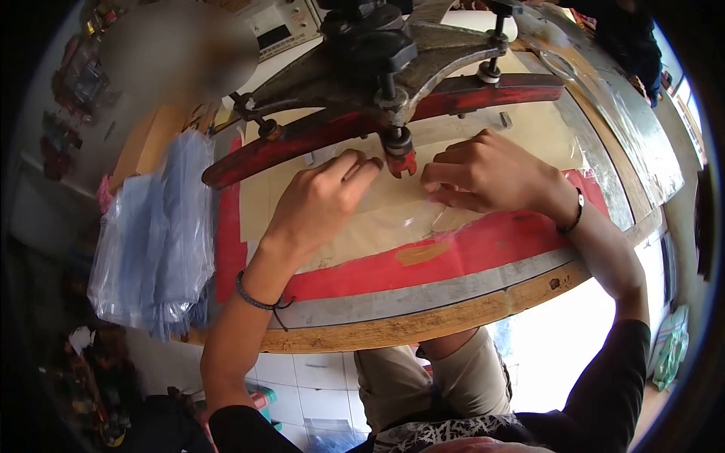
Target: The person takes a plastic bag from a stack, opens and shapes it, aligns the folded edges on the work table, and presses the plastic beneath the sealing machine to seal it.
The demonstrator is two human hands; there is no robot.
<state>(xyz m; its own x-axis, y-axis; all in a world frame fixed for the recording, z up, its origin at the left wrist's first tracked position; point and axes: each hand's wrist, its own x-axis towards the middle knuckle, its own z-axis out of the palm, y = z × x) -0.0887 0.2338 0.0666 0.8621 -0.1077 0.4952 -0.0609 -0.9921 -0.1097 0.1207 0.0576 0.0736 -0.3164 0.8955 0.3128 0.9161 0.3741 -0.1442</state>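
A clear plastic sheet point(404, 222), visible mostly by its glare, lies over the tan sheet point(332, 241) on the press bed. My right hand point(491, 174) has its fingers curled together at the plastic's far right part, pinching it. My left hand point(321, 192) is closed too, just left of the press's middle; its fingertips are turned away, so what they hold is hidden. Between and above both hands hangs the press head, with a long red bar point(302, 143) and a short red notched tip point(402, 164).
Folded clear bluish plastic sleeves point(155, 234) hang over the bed's left edge beside a cardboard box point(147, 143). Red material point(483, 249) borders the tan sheet. A machine with a display point(279, 30) stands at the back. More clear plastic point(634, 143) lies on the right.
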